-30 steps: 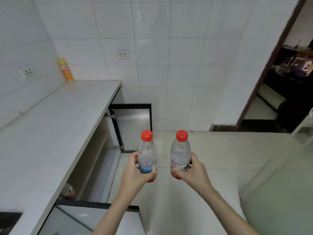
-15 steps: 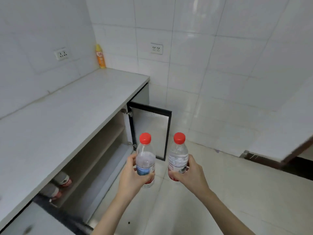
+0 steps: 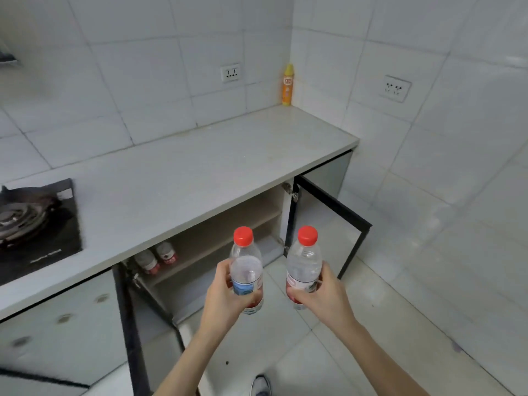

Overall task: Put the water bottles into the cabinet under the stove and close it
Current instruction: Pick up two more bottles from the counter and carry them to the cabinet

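Left hand (image 3: 225, 298): curled round left bottle (image 3: 246, 270), upright as before.
Right hand (image 3: 325, 295): curled round right bottle (image 3: 304, 264), likewise.
Cabinet (image 3: 223, 230): open, now beyond the hands, earlier to their left.
Stove (image 3: 34, 221): newly seen, far left.

Two clear water bottles are up in front of the cabinet (image 3: 223, 232), both upright, both red-capped, side by side with a gap between them. The left bottle (image 3: 246, 270) has a blue label and sits in the left hand's (image 3: 225, 295) grip. The right bottle (image 3: 304, 264) has a red-and-white label, with the right hand (image 3: 323, 292) wrapped round its lower half. The cabinet is wide open, its dark-framed right door (image 3: 328, 224) swung out and its left door (image 3: 128, 324) out too. Inside, at the left end of the cabinet's shelf, two more bottles (image 3: 157, 257) lie on their sides, close together.
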